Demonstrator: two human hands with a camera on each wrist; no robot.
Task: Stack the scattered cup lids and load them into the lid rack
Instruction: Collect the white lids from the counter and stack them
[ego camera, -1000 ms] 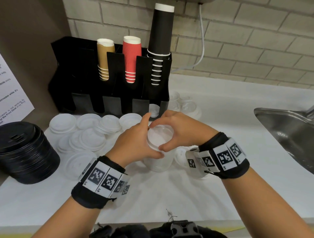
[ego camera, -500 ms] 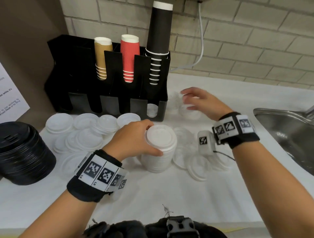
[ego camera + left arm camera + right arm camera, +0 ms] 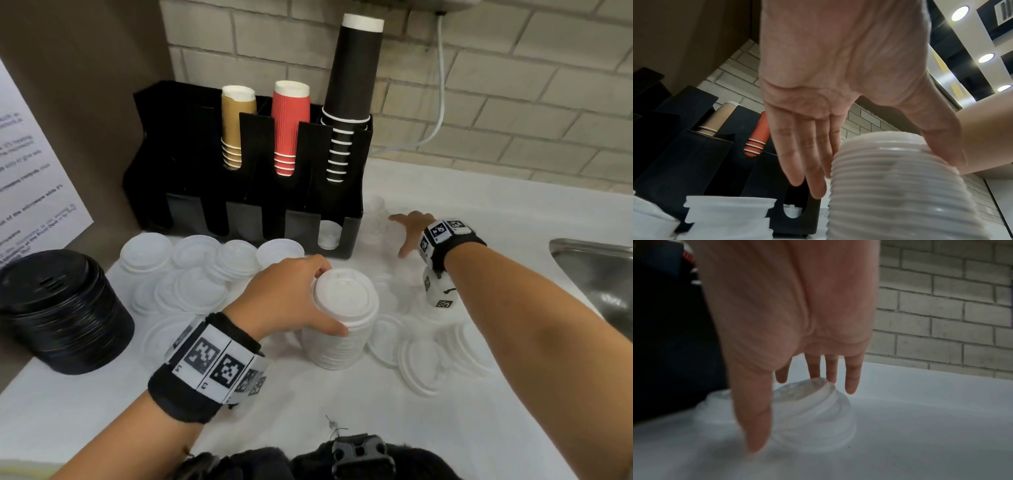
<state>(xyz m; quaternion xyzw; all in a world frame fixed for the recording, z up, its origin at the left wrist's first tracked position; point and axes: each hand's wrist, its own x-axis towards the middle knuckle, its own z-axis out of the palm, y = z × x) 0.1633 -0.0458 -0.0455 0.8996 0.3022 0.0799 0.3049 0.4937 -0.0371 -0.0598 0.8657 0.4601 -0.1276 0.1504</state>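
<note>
A tall stack of white lids [image 3: 342, 322] stands on the white counter in front of the black rack [image 3: 191, 212]. My left hand [image 3: 323, 299] grips its top, fingers [image 3: 807, 162] behind and the thumb in front; the ribbed stack [image 3: 900, 186] fills the left wrist view. My right hand [image 3: 400, 234] reaches to the right of the rack, open, with spread fingers [image 3: 852, 378] over a small pile of clear lids [image 3: 813, 415]. Whether they touch the pile is blurred. Loose white lids lie left [image 3: 191, 270] and right [image 3: 421, 363] of the stack.
The rack holds tan, red and black cup stacks, and one white lid [image 3: 329, 236] shows in its rightmost front slot. A pile of black lids [image 3: 61, 315] sits at the left. A steel sink [image 3: 599, 274] is at the right edge, a brick wall behind.
My right hand has let go of the tall stack and moved back and right, beside the rack. My left hand stays on the stack.
</note>
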